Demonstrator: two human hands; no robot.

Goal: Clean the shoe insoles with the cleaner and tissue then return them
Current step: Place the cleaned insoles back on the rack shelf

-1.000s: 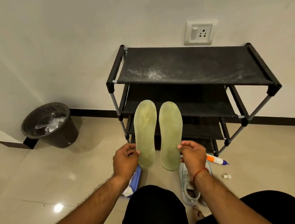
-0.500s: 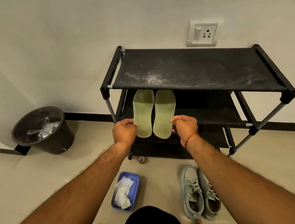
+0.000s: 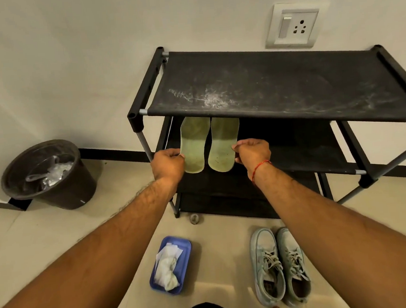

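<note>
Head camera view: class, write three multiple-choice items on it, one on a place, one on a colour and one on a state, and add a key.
1. Where are the two insoles?
A) on the top shelf
B) at the shoe rack's second shelf, toes under the top shelf
C) flat on the floor

2. What colour is the tray holding the tissue?
A) red
B) blue
C) black

3. What are the left hand and right hand doing?
A) hanging idle
B) tying laces
C) each holding one insole's edge

Key:
B, the top shelf hides the insoles' toes.
B, the tray's rim is plainly blue.
C, fingers curl at the insoles' outer edges.
</note>
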